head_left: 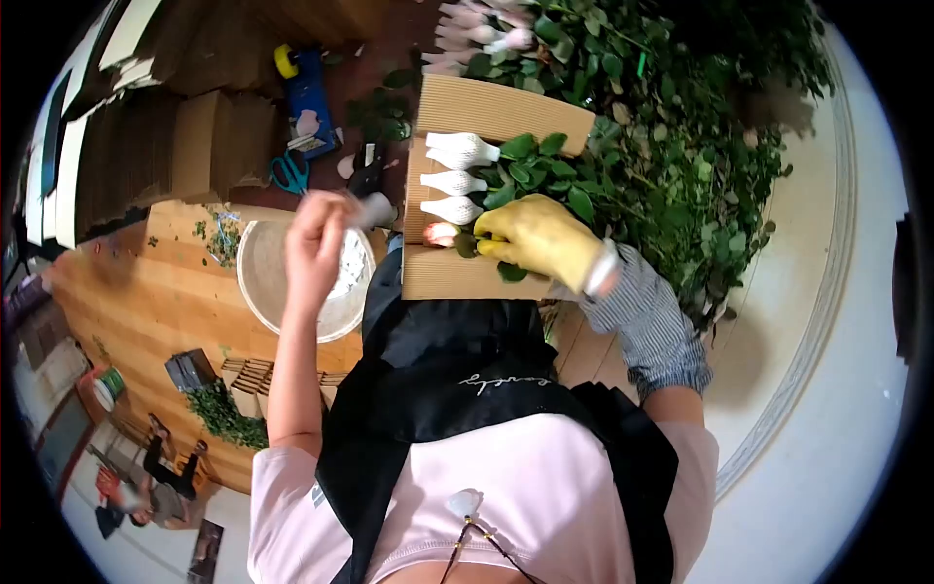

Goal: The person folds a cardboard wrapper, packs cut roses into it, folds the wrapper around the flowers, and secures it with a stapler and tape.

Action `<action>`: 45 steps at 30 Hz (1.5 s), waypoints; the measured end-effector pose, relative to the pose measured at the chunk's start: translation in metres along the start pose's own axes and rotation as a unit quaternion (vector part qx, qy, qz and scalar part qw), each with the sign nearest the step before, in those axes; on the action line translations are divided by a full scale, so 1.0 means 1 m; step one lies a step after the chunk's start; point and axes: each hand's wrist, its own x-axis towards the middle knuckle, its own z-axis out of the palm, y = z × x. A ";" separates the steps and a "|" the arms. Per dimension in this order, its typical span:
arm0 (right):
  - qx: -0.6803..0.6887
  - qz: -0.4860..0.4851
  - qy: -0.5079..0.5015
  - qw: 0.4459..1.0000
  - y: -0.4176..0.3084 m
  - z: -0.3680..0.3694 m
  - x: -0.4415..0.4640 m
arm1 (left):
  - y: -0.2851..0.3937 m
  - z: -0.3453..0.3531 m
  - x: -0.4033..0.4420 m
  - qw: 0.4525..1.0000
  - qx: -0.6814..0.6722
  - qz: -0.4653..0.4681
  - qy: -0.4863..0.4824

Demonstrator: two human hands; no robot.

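Observation:
My left hand (319,234), bare and smeared by motion, is closed at the left of the cardboard, with a blurred white piece (375,209) at its fingertips. A yellow glove covers my right hand (535,237), whose fingers are pinched on the stem of a red-and-white rose (441,235). That bloom lies on the corrugated cardboard (467,277), pointing left. Above it, several blooms in white net sleeves (454,183) lie in a column, their green leaves (530,165) to the right.
Leafy stems (671,185) are heaped at the right, near pink-sleeved blooms (477,34). A white bin (258,282) stands below my left hand. Teal scissors (290,172), a blue tape dispenser (309,97) and stacked cardboard (185,146) are at upper left. Another person (165,496) is at lower left.

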 end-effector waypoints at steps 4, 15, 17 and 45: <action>-0.197 0.100 -0.023 0.975 -0.013 -0.006 0.014 | -0.013 0.047 0.003 0.967 0.231 -0.035 -0.104; -0.070 0.029 0.125 0.989 -0.005 -0.005 0.007 | -0.035 0.003 0.018 0.975 0.171 0.100 0.095; -0.115 0.049 0.127 0.984 -0.019 -0.017 0.017 | -0.002 0.037 0.016 0.976 0.145 -0.162 -0.011; -0.222 0.193 0.224 0.929 0.031 0.020 0.044 | -0.008 0.087 0.044 0.945 0.300 0.129 0.006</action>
